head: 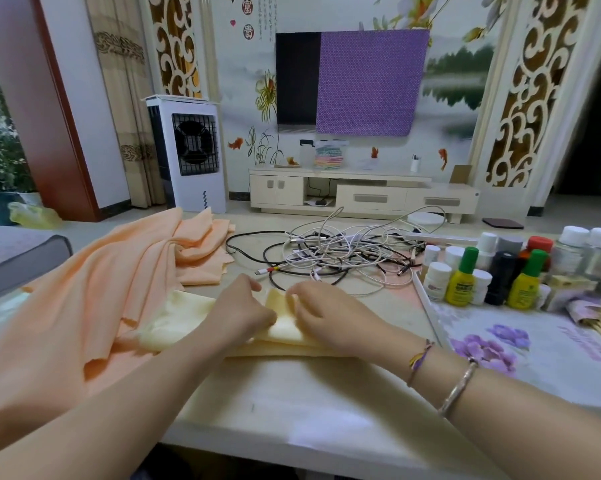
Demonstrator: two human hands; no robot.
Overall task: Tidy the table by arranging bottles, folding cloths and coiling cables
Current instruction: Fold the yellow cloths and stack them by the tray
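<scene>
Pale table (292,410), living room behind: covered TV (354,81), low cabinet (361,194), air cooler (191,154). Left hand (243,311) and right hand (326,315) both pinch a raised fold of the yellow cloth (285,327) at table centre. Peach cloths (125,271) heaped left; tangled cables (337,252) just beyond; bottles (499,271) clustered right.

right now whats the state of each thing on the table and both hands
pale yellow cloth: partly folded, being handled
left hand: pinching the yellow cloth
right hand: pinching the yellow cloth
peach cloths: crumpled, unfolded
cables: tangled, uncoiled
bottles: upright, capped, clustered
television: off, part covered by purple cloth
</scene>
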